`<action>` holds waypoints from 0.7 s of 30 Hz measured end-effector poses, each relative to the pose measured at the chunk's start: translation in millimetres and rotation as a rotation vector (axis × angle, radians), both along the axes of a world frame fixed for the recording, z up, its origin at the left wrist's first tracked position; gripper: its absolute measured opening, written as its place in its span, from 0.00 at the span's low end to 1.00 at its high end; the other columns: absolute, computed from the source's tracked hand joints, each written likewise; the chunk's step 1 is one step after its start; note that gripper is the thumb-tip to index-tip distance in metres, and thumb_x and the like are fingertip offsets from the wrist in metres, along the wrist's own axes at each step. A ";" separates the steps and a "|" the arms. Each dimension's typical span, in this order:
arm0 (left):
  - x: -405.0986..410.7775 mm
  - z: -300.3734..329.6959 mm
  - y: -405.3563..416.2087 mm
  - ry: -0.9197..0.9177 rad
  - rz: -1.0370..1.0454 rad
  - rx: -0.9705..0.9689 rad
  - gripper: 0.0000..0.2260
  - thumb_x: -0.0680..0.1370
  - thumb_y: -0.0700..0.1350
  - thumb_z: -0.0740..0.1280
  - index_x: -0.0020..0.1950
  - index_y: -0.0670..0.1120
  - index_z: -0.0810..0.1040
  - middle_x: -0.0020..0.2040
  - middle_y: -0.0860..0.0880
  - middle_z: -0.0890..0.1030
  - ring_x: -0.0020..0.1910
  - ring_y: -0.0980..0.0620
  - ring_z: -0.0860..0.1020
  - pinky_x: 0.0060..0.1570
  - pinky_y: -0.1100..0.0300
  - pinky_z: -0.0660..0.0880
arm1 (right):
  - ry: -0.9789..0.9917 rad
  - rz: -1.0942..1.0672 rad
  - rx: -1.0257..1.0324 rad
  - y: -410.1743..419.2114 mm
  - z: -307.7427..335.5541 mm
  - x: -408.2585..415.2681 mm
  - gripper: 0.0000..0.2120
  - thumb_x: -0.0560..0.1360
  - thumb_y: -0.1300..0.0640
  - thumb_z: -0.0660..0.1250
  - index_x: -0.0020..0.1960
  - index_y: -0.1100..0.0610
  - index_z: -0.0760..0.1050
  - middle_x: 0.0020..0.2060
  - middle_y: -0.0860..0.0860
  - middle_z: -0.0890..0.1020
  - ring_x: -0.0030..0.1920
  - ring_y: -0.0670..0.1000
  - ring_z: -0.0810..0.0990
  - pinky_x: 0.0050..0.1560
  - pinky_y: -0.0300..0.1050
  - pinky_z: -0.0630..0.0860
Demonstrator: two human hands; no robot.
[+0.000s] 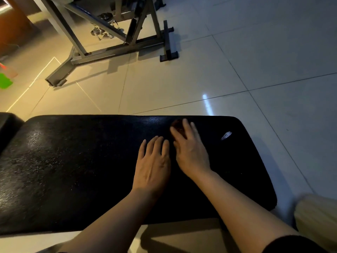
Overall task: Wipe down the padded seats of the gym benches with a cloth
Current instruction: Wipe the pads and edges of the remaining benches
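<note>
Now right hand (189,148) on cloth (177,126), bench pad (73,170)

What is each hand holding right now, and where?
The right hand presses a dark brownish cloth under its fingers; the grip is unclear. The left hand lies flat on the padded seat, holding nothing.

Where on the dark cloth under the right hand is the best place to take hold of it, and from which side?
Best from above, where the right hand already lies: the cloth looks bunched on the padded seat, so curling fingers over the bunch should give a firm grip. Only its far edge shows.
</note>
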State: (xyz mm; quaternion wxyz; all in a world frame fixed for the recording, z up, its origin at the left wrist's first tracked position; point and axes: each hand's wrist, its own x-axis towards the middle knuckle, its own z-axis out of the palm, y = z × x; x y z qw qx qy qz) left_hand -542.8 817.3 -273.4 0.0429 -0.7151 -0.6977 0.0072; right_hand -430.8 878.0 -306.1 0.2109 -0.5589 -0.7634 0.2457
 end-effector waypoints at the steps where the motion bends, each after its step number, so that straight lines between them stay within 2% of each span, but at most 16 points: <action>1: 3.6 0.9 1.7 0.022 -0.035 -0.016 0.24 0.77 0.46 0.59 0.73 0.41 0.67 0.70 0.42 0.71 0.72 0.45 0.66 0.73 0.49 0.55 | -0.012 0.064 0.004 2.2 -0.5 4.8 0.26 0.82 0.55 0.56 0.78 0.43 0.55 0.79 0.48 0.43 0.78 0.52 0.39 0.72 0.50 0.61; 3: 16.6 -1.9 11.9 0.015 -0.090 0.009 0.25 0.73 0.45 0.61 0.69 0.39 0.71 0.64 0.41 0.76 0.66 0.43 0.73 0.69 0.49 0.64 | -0.040 0.101 -0.004 12.9 -7.5 25.2 0.28 0.81 0.58 0.58 0.77 0.41 0.54 0.79 0.47 0.42 0.78 0.51 0.40 0.72 0.50 0.61; 5: 36.5 -2.1 24.4 -0.051 -0.114 0.005 0.24 0.74 0.45 0.59 0.69 0.40 0.70 0.66 0.41 0.75 0.67 0.43 0.71 0.69 0.49 0.65 | -0.051 -0.005 -0.023 25.5 -19.3 56.9 0.25 0.82 0.57 0.56 0.76 0.41 0.57 0.79 0.47 0.45 0.78 0.52 0.43 0.73 0.52 0.59; 8: 60.1 -10.0 39.0 -0.078 -0.131 -0.062 0.25 0.81 0.49 0.54 0.77 0.44 0.58 0.77 0.45 0.60 0.76 0.47 0.55 0.76 0.51 0.48 | -0.014 -0.262 -0.073 40.8 -37.1 110.1 0.22 0.83 0.57 0.54 0.75 0.43 0.62 0.79 0.50 0.50 0.78 0.55 0.48 0.74 0.56 0.61; 11: 63.8 -25.4 36.7 -0.014 -0.093 -0.110 0.29 0.79 0.55 0.37 0.79 0.47 0.49 0.80 0.48 0.48 0.78 0.51 0.44 0.76 0.50 0.39 | 0.054 -0.390 -0.168 43.1 -42.6 129.0 0.22 0.83 0.57 0.53 0.76 0.46 0.62 0.79 0.49 0.48 0.78 0.53 0.47 0.75 0.55 0.58; 12: 64.0 -28.8 35.8 0.002 -0.085 -0.106 0.32 0.76 0.55 0.34 0.79 0.47 0.48 0.80 0.48 0.48 0.78 0.51 0.44 0.76 0.50 0.39 | 0.048 -0.396 -0.168 40.5 -40.0 123.4 0.22 0.83 0.57 0.53 0.77 0.47 0.61 0.79 0.50 0.47 0.78 0.54 0.45 0.75 0.54 0.56; 14: 65.5 -29.9 35.7 0.017 -0.088 -0.091 0.33 0.75 0.55 0.34 0.79 0.46 0.50 0.80 0.46 0.50 0.78 0.49 0.45 0.76 0.48 0.39 | 0.010 -0.350 -0.140 28.8 -31.9 100.0 0.22 0.83 0.55 0.53 0.77 0.48 0.58 0.79 0.50 0.45 0.78 0.54 0.41 0.75 0.51 0.54; 18: 67.0 -30.8 38.3 0.049 -0.095 -0.135 0.33 0.75 0.54 0.32 0.79 0.46 0.46 0.80 0.45 0.47 0.78 0.48 0.42 0.76 0.46 0.40 | -0.059 -0.086 -0.076 13.2 -20.9 68.0 0.26 0.83 0.52 0.56 0.79 0.46 0.52 0.79 0.49 0.41 0.78 0.55 0.37 0.74 0.50 0.56; 21: 67.1 -29.3 38.7 0.064 -0.071 -0.132 0.30 0.78 0.54 0.40 0.77 0.44 0.58 0.78 0.44 0.58 0.78 0.47 0.53 0.76 0.44 0.49 | -0.062 -0.064 -0.067 38.4 -27.3 83.3 0.24 0.83 0.53 0.54 0.78 0.42 0.54 0.79 0.49 0.45 0.78 0.54 0.41 0.71 0.54 0.63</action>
